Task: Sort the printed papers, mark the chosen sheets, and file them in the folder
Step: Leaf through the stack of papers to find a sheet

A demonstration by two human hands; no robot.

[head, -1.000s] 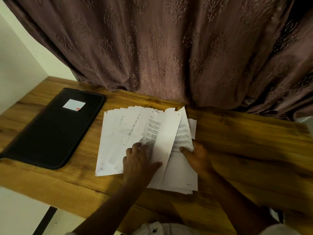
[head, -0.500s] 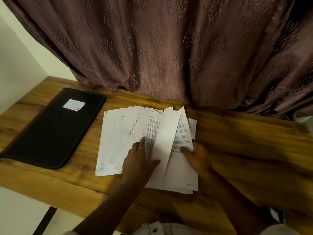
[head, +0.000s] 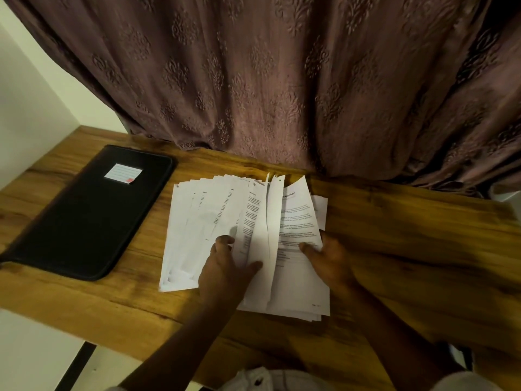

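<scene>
printed papers (head: 203, 221) print blurred, folder label (head: 123, 173) unreadable

Black rectangular zip folder (head: 84, 218) at left on the brown wooden table (head: 408, 249), fanned white printed papers (head: 197, 221) just right of it, mauve patterned curtain (head: 282, 80) behind both

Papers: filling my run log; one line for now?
papers fanned | left hand holds sheet | right hand holds papers | folder closed
</scene>
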